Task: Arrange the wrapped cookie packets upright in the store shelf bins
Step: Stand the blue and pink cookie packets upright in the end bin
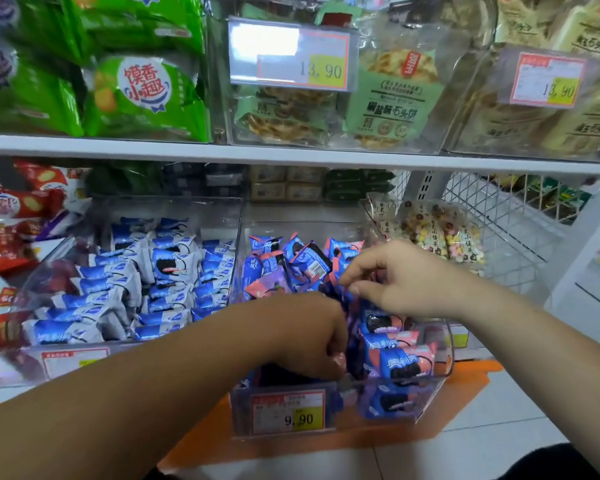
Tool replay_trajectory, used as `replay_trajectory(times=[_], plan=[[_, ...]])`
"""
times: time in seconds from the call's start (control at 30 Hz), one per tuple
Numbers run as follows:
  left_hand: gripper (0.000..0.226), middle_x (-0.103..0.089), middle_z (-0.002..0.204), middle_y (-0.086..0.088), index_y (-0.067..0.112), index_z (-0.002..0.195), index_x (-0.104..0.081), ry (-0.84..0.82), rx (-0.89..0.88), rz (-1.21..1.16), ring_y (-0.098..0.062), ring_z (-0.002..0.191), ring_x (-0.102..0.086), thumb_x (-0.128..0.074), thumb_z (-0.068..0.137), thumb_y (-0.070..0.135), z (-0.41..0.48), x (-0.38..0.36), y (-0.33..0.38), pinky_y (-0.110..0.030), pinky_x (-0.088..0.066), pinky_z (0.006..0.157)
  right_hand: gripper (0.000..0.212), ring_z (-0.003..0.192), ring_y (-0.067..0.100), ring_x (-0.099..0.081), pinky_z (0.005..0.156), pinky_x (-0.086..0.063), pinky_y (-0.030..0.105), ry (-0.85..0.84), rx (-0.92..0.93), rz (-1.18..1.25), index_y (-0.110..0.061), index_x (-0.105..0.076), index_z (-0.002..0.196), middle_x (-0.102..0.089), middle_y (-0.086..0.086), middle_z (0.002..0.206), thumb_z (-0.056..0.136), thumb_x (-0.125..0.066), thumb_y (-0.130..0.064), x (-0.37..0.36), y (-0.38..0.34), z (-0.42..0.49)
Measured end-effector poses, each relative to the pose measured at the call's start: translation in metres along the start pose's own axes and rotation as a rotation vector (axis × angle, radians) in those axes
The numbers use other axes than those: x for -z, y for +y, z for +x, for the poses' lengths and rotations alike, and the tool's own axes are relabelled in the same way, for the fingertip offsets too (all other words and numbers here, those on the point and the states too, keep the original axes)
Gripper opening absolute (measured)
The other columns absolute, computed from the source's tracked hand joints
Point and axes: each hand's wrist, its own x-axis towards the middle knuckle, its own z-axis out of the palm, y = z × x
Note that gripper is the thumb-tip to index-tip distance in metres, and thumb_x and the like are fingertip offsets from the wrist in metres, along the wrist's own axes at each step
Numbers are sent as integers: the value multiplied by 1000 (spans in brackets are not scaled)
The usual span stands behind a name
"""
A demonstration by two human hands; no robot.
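A clear plastic bin [442,348] on the lower shelf holds several blue-and-pink wrapped cookie packets [400,358]. Some stand upright at the front right; those at the back [302,258] lie jumbled. My left hand [312,337] reaches down into the front left of the bin with curled fingers gripping packets there, though what it holds is mostly hidden. My right hand [392,278] hovers over the middle of the bin, thumb and forefinger pinching the pink edge of one packet [345,289].
To the left stands a second clear bin [222,209] of blue-and-white cookie packets [167,271]. Red snack bags [11,223] lie far left, a bin of pastel sweets [440,233] to the right, and a white wire rack [520,216] beyond. Price tags hang on bin fronts [288,414].
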Motion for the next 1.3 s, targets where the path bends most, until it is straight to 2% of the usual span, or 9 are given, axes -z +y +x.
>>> replay_trajectory(times=[0.17,0.4,0.57,0.63,0.73,0.9,1.07,1.17,1.3], plan=[[12,-73,68,8,21,90,-76,-43,78,-226,-7,62,-67,-78,87,33,-9,22,-13,-21,-49,62,15,85,-2,-68,77,-52,12,11,-7,108,-23,-80,100,-75,-14,93,93,-72,-12,1,4,-7],[10,-68,70,-16,6,90,-74,300,131,-840,-19,61,-60,-78,87,15,-33,51,-29,-29,-47,56,53,113,5,-68,101,-54,29,-62,31,498,-25,-69,126,-72,-11,120,76,-83,-33,4,2,-20],[7,-62,64,-5,1,97,-68,470,47,-1116,-14,55,-56,-65,95,7,-23,53,-24,-21,-44,48,54,117,20,-67,103,-52,33,-71,76,788,-16,-62,131,-71,5,123,82,-83,-11,5,-6,-16],[9,-67,78,-5,4,103,-68,497,-4,-1198,-13,67,-61,-66,96,9,-18,55,-22,-20,-49,57,53,109,25,-68,98,-54,36,-23,76,925,-12,-63,128,-72,11,118,79,-82,-10,7,-7,-12],[24,-71,99,-11,9,111,-68,543,-40,-1269,-22,92,-65,-73,91,21,-4,53,-27,-41,-55,87,45,99,20,-69,89,-56,34,70,55,1022,-11,-66,122,-73,8,109,79,-77,-16,13,-6,-7],[18,-75,96,-18,12,110,-68,593,117,-1163,-17,71,-63,-72,93,10,27,39,-31,-39,-56,76,45,107,10,-65,102,-51,37,254,-38,334,-32,-61,122,-65,-6,119,81,-80,-32,18,15,5],[30,-75,94,-3,20,107,-73,499,264,-658,-20,85,-72,-82,79,16,39,30,-53,-40,-59,90,73,113,19,-61,98,-54,45,106,-118,-106,-47,-33,146,-61,-3,128,84,-69,-34,7,20,22],[17,-73,92,11,24,101,-75,578,334,-322,-10,89,-67,-76,86,17,25,47,-66,-20,-48,81,47,123,25,-55,105,-48,45,101,-137,-292,-42,-51,139,-57,-1,132,94,-58,-33,4,22,38],[12,-75,97,6,22,98,-76,548,349,-121,-13,90,-66,-75,86,21,4,54,-77,-22,-45,75,33,127,27,-51,114,-35,47,25,-170,-461,-41,-65,125,-57,-1,130,94,-58,-36,11,11,55]])
